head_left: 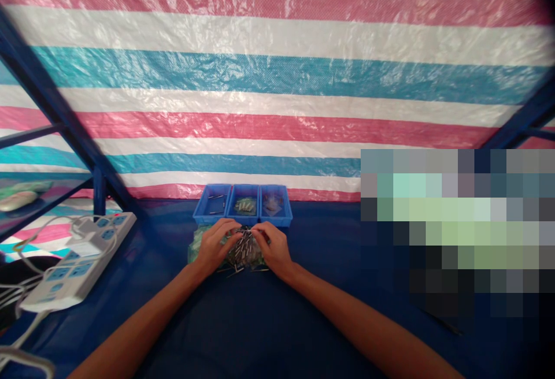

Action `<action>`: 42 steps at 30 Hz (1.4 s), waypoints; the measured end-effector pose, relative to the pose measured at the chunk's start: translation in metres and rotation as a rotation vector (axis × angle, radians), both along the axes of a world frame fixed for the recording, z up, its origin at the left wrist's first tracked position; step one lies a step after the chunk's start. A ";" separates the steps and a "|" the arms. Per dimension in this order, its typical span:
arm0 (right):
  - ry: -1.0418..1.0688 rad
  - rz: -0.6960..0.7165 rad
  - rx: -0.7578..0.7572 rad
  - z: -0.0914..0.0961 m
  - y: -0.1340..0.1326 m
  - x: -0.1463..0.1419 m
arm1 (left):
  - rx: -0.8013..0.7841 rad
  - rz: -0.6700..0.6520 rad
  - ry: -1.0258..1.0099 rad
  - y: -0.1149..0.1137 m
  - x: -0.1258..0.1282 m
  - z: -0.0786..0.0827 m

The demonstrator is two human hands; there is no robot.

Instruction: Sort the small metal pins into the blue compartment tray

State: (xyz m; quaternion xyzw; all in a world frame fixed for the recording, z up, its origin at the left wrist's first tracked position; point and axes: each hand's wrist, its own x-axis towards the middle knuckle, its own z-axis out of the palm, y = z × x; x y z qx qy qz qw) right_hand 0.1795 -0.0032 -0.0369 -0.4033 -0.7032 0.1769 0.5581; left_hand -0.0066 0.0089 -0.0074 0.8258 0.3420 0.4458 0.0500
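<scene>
We are leaning over a dark blue tabletop (269, 321) and working both hands into a small heap of metal pins (243, 250) that is lying near the far edge, just in front of a row of three blue bins (203, 216). Our left hand (215, 246) is curling its fingers down onto the left side of the heap, and our right hand (272, 247) is doing the same from the right, fingertips nearly meeting over the pins. Whether either hand is actually pinching a pin, we cannot tell. A clear plastic bag (195, 247) is showing under the left hand. A white power strip (78, 266) is sitting well off to the left, and a striped tarp (277, 107) is hanging behind the bins.
</scene>
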 end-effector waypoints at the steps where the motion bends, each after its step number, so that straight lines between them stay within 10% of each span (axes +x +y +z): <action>1: -0.003 0.000 0.003 0.000 0.000 0.000 | 0.014 -0.007 -0.011 0.000 0.000 -0.001; 42: 0.003 0.064 0.060 -0.001 0.001 0.000 | -0.159 0.104 -0.040 0.000 0.001 -0.006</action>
